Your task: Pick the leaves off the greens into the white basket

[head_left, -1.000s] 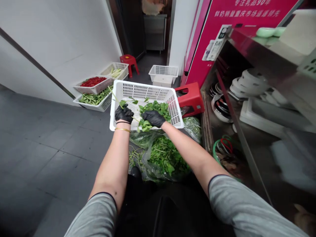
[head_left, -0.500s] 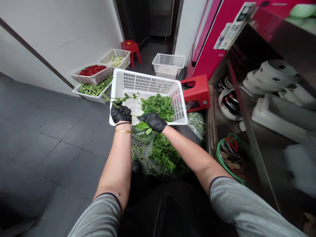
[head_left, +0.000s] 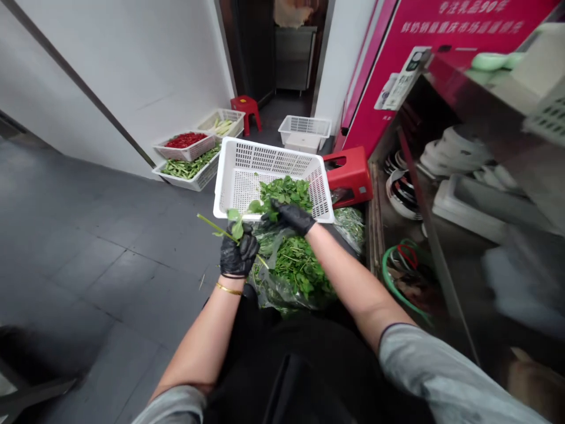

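Both hands wear black gloves. My left hand [head_left: 239,254] is closed round a leafy green stalk [head_left: 220,225] that sticks out to the left, in front of the near rim of a white slotted basket [head_left: 247,176]. My right hand [head_left: 292,216] reaches over that rim, fingers curled on picked green leaves [head_left: 285,192] piled in the basket's right half. Below both hands lies a clear plastic bag of unpicked greens [head_left: 298,271] on the floor.
A red stool [head_left: 351,174] lies tipped beside the basket. By the wall stand baskets of red chillies [head_left: 185,145], green beans [head_left: 188,171] and pale stalks. Another white basket [head_left: 304,131] and a red stool [head_left: 247,109] sit farther back. A steel shelf with dishes [head_left: 441,171] runs along the right.
My left hand has drawn back out of the basket toward me, carrying the stalk. My right hand stays at the basket's near rim on the leaves. The camera view has shifted.
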`<state>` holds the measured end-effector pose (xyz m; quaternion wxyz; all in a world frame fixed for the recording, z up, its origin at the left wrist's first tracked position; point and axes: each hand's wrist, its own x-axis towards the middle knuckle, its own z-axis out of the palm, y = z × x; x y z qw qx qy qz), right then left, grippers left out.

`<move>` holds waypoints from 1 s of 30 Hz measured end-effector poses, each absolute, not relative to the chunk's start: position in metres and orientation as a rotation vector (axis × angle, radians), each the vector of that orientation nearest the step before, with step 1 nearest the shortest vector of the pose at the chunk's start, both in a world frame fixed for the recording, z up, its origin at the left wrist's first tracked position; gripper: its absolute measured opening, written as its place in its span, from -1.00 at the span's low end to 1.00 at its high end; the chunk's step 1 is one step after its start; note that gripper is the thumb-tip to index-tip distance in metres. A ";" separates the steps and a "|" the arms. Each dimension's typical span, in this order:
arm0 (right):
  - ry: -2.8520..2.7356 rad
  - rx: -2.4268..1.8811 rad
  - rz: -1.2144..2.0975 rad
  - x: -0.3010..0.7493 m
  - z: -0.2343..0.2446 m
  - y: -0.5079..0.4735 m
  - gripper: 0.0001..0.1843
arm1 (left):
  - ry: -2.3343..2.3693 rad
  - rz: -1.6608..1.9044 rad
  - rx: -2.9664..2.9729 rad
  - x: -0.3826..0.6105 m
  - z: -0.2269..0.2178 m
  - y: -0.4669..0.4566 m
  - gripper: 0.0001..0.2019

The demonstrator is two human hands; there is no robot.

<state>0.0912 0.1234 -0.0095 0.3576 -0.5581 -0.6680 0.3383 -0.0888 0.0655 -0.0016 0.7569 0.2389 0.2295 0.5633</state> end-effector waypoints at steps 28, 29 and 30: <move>-1.849 -1.151 1.432 0.124 -0.021 -0.047 -0.68 | 0.710 1.215 0.449 -0.158 0.006 -0.013 -0.64; -1.702 -1.151 1.504 0.126 -0.025 -0.047 -0.65 | 0.690 1.236 0.420 -0.158 0.008 -0.010 -0.62; -1.585 -1.149 1.538 0.125 -0.028 -0.046 -0.63 | 0.662 1.255 0.395 -0.156 0.010 -0.007 -0.61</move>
